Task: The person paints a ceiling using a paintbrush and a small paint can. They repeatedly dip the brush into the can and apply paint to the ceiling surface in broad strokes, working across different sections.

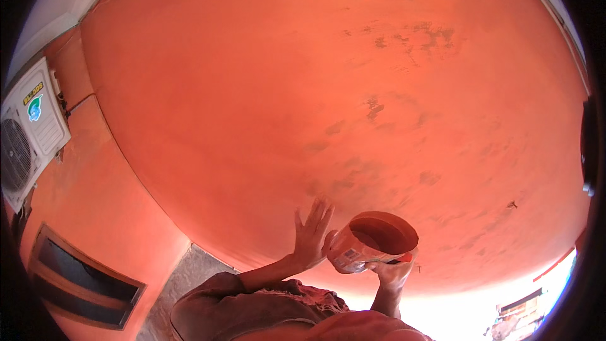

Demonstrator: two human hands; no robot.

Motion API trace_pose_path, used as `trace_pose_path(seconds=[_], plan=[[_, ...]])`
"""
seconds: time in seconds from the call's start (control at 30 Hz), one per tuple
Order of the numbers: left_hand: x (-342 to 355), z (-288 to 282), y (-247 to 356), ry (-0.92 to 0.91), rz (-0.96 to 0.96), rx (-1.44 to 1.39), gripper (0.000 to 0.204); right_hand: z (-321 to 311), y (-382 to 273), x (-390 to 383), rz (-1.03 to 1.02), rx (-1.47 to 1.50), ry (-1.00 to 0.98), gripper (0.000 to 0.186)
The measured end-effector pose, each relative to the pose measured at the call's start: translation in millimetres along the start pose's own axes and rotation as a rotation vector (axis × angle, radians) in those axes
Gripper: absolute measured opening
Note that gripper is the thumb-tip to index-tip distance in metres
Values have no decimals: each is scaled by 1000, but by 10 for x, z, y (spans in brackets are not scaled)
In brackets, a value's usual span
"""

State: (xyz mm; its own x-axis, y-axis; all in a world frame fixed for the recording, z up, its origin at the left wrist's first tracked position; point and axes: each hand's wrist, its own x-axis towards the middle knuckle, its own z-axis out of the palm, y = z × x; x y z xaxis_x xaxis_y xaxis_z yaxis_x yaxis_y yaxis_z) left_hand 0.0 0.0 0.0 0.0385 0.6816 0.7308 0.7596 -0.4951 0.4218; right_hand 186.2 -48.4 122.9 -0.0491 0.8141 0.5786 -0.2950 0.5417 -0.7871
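My left hand point(309, 233) is raised with its fingers stretched out and spread, palm side toward the orange-red wall point(252, 101). I cannot tell whether the fingertips touch the wall. In my right hand point(392, 273) is a round, open-topped tub point(360, 254) of reddish-orange colour with a printed label. The fingers wrap its near right side and lower part. The tub is tilted, so its mouth and inner wall show; what lies at its bottom is not clear. It hangs just right of my left hand.
Dark, rough patches point(435, 36) mark the wall. At the left, an air-conditioner outdoor unit point(35, 129) is mounted on the side wall, above a dark framed window point(88, 278). Grey floor point(183, 278) shows below; bright daylight fills the lower right.
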Motion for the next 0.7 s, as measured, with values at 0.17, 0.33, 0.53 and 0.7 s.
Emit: trace_pose_path(seconds=[0.17, 0.33, 0.53, 0.7], plan=[[-356, -295, -10, -27, -226, -928, 56, 245, 26, -119, 21, 2, 101, 70], [-221, -200, 2, -205, -452, -1712, 70, 323, 138, 48, 59, -89, 153, 60], [-311, -428, -15, -243, -458, -2014, 80, 546, 150, 27, 34, -290, 7, 71], [-245, -717, 106, -178, -521, -2014, 82, 740, 101, -108, 49, -374, -46, 84]])
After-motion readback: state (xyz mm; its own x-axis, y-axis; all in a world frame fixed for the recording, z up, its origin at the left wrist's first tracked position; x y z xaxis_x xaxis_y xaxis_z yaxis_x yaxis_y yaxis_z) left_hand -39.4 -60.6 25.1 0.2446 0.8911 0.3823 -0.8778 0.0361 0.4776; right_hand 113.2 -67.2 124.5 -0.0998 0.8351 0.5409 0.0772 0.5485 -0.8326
